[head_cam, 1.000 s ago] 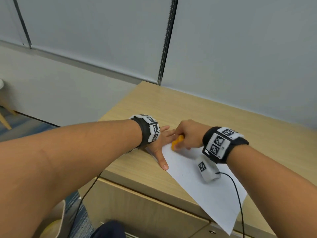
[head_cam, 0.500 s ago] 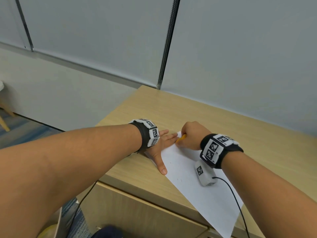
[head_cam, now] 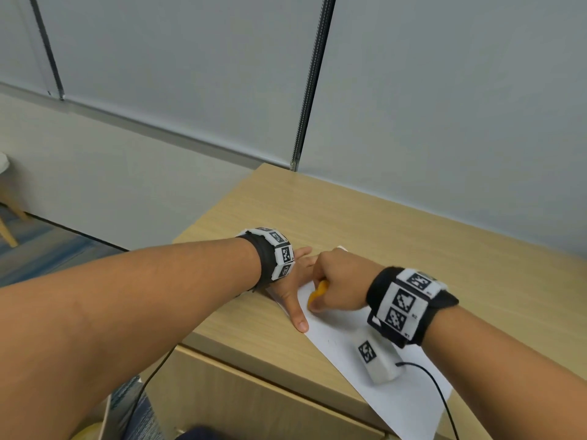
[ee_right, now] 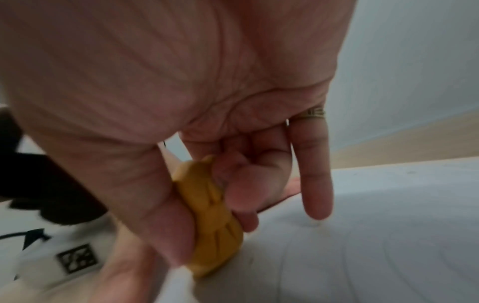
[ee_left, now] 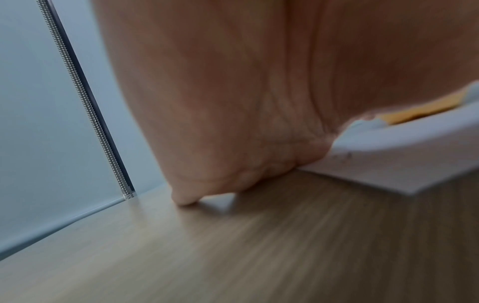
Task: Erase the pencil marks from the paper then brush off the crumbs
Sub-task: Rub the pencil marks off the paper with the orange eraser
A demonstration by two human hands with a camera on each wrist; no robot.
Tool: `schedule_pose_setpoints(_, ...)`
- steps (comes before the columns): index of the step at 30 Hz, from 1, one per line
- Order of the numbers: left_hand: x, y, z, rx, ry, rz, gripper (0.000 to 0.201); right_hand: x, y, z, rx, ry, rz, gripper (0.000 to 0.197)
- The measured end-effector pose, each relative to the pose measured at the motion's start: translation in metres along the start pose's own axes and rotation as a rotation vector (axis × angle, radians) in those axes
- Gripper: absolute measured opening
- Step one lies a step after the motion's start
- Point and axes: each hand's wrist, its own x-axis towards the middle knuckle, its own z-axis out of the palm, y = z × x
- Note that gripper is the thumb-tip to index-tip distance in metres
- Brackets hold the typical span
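Observation:
A white sheet of paper (head_cam: 403,404) lies slanted across the near corner of the wooden desk (head_cam: 413,236). My left hand (head_cam: 295,290) lies flat on the paper's left edge, fingers straight, thumb stretched toward me. My right hand (head_cam: 336,287) pinches an orange eraser (head_cam: 317,295) between thumb and fingers, its lower end pressed on the paper beside the left thumb. The right wrist view shows the eraser (ee_right: 210,217) is moulded in a ridged shape and meets the paper (ee_right: 388,235). In the left wrist view the palm (ee_left: 233,123) presses the sheet (ee_left: 388,170), which bears faint pencil marks.
A grey partition wall (head_cam: 444,106) with a metal joint strip runs behind the desk. The desk's left edge drops to carpeted floor (head_cam: 47,249). Black cables hang from both wrist cameras near the desk's front edge. A drawer front (head_cam: 254,404) lies below.
My right hand has drawn the eraser back toward me along the paper, after pushing it away half a second ago. The left hand has stayed flat on the sheet.

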Motion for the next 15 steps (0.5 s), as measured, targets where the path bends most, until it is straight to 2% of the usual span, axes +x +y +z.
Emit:
schedule_pose_setpoints(2, -0.002, 0.001, -0.001, -0.033, 0.002, -0.001, 0.146, 0.001, 0.007, -0.001, 0.038, 0.002, 0.024, 0.026)
schedule_pose_setpoints(7, -0.007, 0.002, 0.001, -0.071, 0.009, -0.103, 0.151, 0.020, 0.052, -0.017, 0.111, 0.175, 0.287, 0.032)
schedule_pose_setpoints(11, -0.008, 0.002, 0.000, -0.075, -0.015, -0.113, 0.157, 0.015, 0.056, -0.012, 0.158, 0.199, 0.328, 0.029)
schedule_pose_setpoints(15, -0.009, 0.001, 0.000, -0.095, -0.021, -0.120, 0.159, -0.021, 0.068, -0.004, 0.189, 0.228, 0.349, 0.028)
